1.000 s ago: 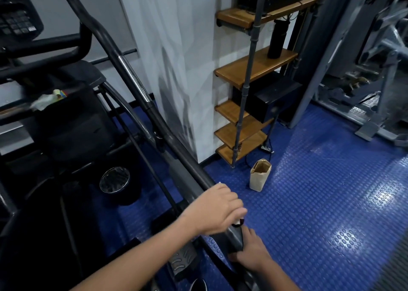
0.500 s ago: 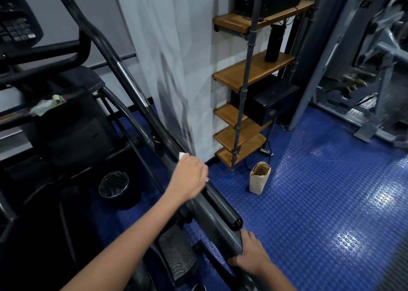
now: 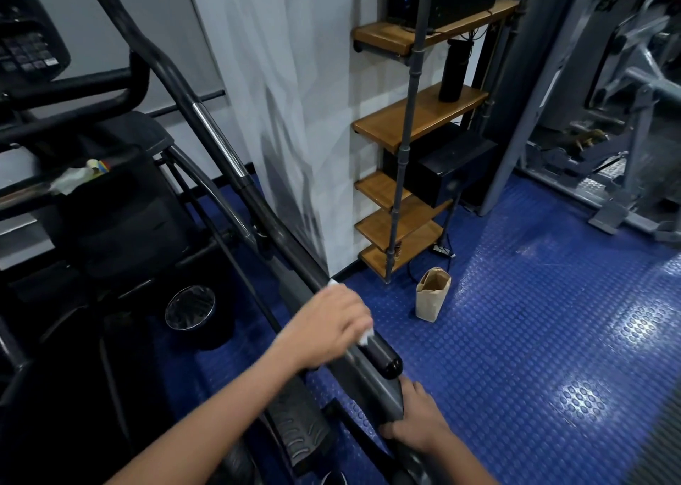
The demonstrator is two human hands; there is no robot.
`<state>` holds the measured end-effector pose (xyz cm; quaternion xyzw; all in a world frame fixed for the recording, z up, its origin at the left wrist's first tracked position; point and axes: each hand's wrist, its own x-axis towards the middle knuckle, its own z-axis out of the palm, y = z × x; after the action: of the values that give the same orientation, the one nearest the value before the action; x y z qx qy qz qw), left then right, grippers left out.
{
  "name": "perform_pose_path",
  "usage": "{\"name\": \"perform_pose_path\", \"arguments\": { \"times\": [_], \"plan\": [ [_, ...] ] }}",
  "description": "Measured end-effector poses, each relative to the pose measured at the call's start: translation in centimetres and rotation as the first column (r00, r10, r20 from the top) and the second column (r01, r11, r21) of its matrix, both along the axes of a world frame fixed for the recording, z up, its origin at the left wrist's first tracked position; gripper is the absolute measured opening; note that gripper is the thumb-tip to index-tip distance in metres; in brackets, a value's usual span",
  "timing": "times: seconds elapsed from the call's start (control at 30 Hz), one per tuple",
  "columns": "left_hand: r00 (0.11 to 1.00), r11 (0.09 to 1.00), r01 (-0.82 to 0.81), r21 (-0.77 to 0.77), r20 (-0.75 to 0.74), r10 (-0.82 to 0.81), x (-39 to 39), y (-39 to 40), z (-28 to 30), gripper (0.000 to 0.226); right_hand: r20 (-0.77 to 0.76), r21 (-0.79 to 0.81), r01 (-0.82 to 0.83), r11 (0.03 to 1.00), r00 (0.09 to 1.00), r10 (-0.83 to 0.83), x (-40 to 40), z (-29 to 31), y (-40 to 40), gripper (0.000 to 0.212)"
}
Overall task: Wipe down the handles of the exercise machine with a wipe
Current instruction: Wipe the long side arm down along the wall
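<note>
The exercise machine's long black handle (image 3: 285,236) runs diagonally from the upper left down to its rounded end cap (image 3: 387,363). My left hand (image 3: 328,324) is wrapped over the handle just above the end cap. It grips a white wipe (image 3: 367,333) against the bar, and only the wipe's edges show above and below my fingers. My right hand (image 3: 418,424) grips the grey frame bar (image 3: 383,389) below the handle's end.
The machine's console (image 3: 25,46) and a crumpled cloth (image 3: 73,177) sit at the upper left. A round metal cup (image 3: 189,307) lies below them. A wooden shelf (image 3: 420,116) with a black bottle (image 3: 454,72) stands by the white pillar, with a paper bag (image 3: 433,295) on the blue floor.
My left hand slid with the wipe from the handle's end up the bar, then back down a little toward the end. My right hand kept its grip on the frame bar.
</note>
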<state>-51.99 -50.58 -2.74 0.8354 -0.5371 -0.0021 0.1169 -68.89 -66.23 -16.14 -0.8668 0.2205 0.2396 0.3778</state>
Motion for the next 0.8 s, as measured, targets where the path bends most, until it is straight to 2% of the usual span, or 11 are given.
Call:
{"name": "perform_pose_path", "arguments": {
  "times": [0.1,0.2,0.3,0.43,0.57,0.63,0.8],
  "plan": [
    [0.971,0.975,-0.221,-0.014,0.090,0.221,3.0,0.0,-0.2,0.046,-0.001,0.025,0.017,1.000,1.000,-0.017,0.0,0.1,0.1,0.113],
    [0.941,0.945,-0.324,0.048,0.123,0.316,2.3,-1.4,0.0,0.049,-0.006,0.024,0.025,0.999,1.000,-0.025,0.0,0.2,0.1,0.111],
    [0.958,0.957,-0.274,0.095,0.109,0.264,-0.7,-3.2,0.1,0.050,-0.008,0.015,0.023,1.000,1.000,-0.023,0.1,0.3,0.1,0.110],
    [0.995,0.996,-0.094,-0.007,0.020,0.094,-6.3,-3.5,-0.1,0.047,-0.020,-0.018,0.011,1.000,1.000,-0.011,0.2,0.4,0.3,0.108],
    [0.995,0.995,0.095,0.003,-0.032,-0.095,-5.4,-1.2,0.3,0.041,-0.013,-0.010,0.009,1.000,1.000,-0.009,0.1,0.4,0.1,0.103],
    [0.999,0.999,0.043,0.007,-0.019,-0.043,-2.9,-0.6,0.3,0.043,-0.022,-0.001,-0.007,1.000,1.000,0.007,0.1,0.5,0.0,0.105],
    [0.974,0.974,-0.223,0.048,0.057,0.220,1.3,-1.3,0.3,0.050,-0.040,0.033,0.005,0.999,0.999,-0.004,0.3,0.5,0.0,0.110]
  ]
}}
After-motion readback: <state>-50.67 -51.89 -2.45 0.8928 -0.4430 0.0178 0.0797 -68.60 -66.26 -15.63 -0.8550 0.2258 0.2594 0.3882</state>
